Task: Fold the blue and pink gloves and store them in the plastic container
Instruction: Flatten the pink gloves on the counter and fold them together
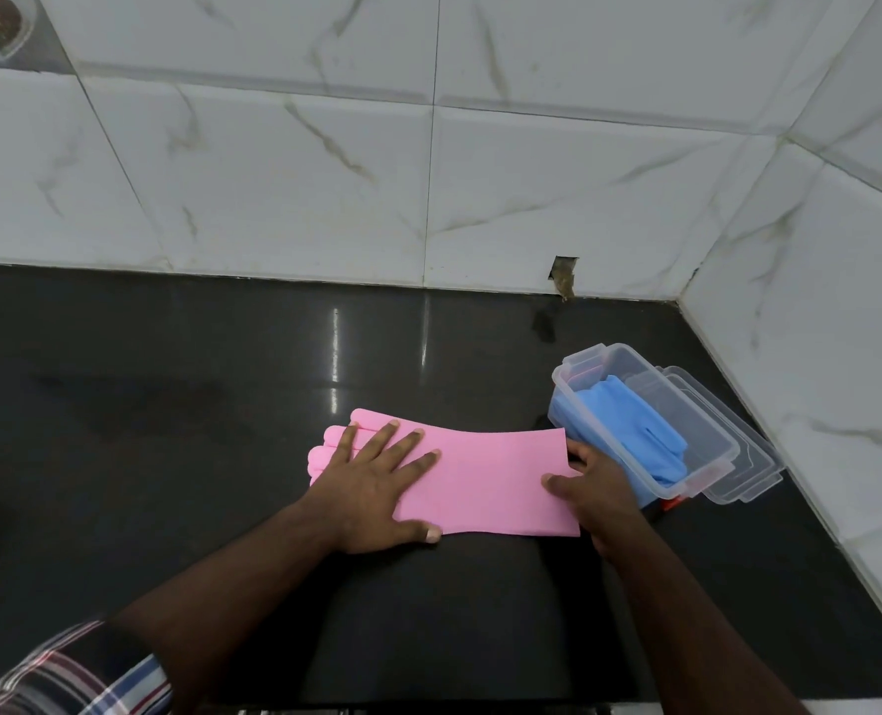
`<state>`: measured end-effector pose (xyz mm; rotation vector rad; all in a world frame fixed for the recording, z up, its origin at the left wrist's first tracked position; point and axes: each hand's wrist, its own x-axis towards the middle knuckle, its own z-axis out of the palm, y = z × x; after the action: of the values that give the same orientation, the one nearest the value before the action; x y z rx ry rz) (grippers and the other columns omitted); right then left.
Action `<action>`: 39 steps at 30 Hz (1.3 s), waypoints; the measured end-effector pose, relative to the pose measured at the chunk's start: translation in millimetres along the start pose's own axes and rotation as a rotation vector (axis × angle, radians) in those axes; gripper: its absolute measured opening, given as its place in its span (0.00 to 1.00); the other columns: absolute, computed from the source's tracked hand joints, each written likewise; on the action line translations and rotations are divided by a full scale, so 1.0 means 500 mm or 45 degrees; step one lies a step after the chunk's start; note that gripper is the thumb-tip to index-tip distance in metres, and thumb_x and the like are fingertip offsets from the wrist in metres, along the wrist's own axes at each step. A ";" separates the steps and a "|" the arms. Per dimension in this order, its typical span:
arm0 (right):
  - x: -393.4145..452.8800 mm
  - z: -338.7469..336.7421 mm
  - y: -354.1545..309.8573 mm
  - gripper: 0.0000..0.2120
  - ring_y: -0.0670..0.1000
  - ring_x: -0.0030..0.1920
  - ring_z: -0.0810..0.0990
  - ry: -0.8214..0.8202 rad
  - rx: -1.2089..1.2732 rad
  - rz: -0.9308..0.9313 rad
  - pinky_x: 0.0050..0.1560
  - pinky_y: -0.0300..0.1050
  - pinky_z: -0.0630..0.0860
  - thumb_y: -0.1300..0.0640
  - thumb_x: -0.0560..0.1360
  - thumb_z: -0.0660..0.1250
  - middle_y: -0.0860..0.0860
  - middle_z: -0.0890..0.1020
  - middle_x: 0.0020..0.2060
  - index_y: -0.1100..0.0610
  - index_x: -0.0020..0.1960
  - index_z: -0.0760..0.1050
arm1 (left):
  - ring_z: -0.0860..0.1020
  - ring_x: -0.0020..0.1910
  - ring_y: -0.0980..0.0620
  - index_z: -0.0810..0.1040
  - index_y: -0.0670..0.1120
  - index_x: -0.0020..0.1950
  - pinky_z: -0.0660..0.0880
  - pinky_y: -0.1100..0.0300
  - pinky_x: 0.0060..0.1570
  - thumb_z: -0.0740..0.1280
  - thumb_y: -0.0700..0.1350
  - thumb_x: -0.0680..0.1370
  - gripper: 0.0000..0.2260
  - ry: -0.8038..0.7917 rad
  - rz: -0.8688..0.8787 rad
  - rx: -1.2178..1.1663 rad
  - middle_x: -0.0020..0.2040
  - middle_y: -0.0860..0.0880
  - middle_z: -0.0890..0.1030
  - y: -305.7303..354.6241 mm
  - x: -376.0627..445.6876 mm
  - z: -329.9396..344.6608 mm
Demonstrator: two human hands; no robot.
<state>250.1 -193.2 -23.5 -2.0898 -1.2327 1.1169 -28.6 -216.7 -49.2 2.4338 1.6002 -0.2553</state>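
Observation:
A pink glove (485, 477) lies flat on the black counter, its fingers pointing left and its cuff toward the right. My left hand (377, 487) presses flat on the glove's finger end with fingers spread. My right hand (591, 487) pinches the cuff edge, thumb on top and fingers under it. Just right of the cuff stands a clear plastic container (707, 410) with the folded blue glove (630, 420) inside it.
The container's clear lid (753, 467) lies under and beside it at the right. White marble-patterned tiled walls (428, 172) close the counter (170, 405) at the back and on the right. A chipped hole (563, 276) shows at the back wall's base.

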 end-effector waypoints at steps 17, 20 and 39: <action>0.007 0.012 -0.010 0.31 0.57 0.68 0.72 0.008 -0.040 0.016 0.69 0.59 0.70 0.61 0.74 0.72 0.53 0.72 0.70 0.55 0.74 0.66 | 0.84 0.49 0.46 0.80 0.44 0.58 0.83 0.49 0.50 0.74 0.43 0.75 0.13 0.202 -0.817 -1.325 0.51 0.45 0.84 -0.139 -0.046 -0.038; 0.007 0.018 -0.011 0.31 0.57 0.68 0.72 0.016 -0.004 0.000 0.69 0.60 0.70 0.61 0.74 0.73 0.53 0.73 0.69 0.54 0.74 0.67 | 0.84 0.46 0.45 0.78 0.39 0.58 0.83 0.52 0.44 0.74 0.36 0.75 0.12 0.253 -0.938 -1.716 0.52 0.39 0.84 -0.140 -0.060 -0.042; 0.010 -0.002 -0.029 0.50 0.52 0.62 0.74 -0.401 -0.476 -0.205 0.65 0.53 0.75 0.57 0.67 0.79 0.48 0.65 0.75 0.41 0.78 0.52 | 0.48 0.81 0.48 0.58 0.60 0.79 0.47 0.38 0.76 0.64 0.65 0.76 0.33 0.085 -0.142 -0.241 0.82 0.56 0.55 0.018 -0.015 -0.053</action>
<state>245.1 -181.8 -14.2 -2.0738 -1.8484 1.2518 -22.8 -219.7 -21.1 2.2371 1.7058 -0.0378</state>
